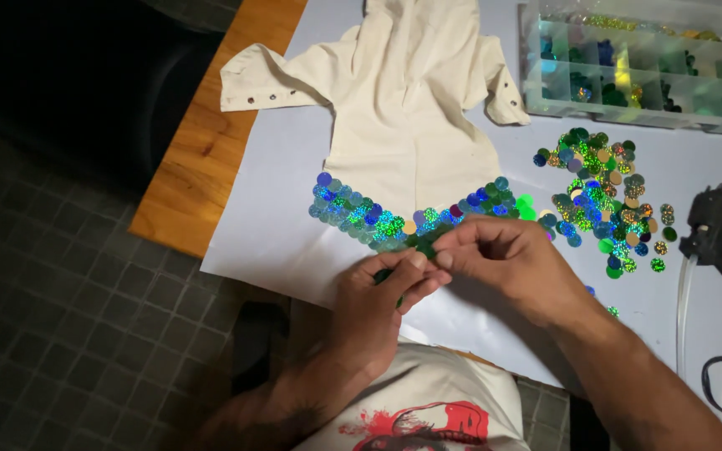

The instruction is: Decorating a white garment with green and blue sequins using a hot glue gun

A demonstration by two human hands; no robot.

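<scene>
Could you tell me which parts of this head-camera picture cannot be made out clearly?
- What the left hand and right hand pinch: fingers cover it; only a dark green bit shows.
- Hem of the cream garment: hidden under the sequin row; its top is cut off by the frame edge.
- Organizer box contents: too small and blurred.
- Glue gun: cut off at the right edge.
</scene>
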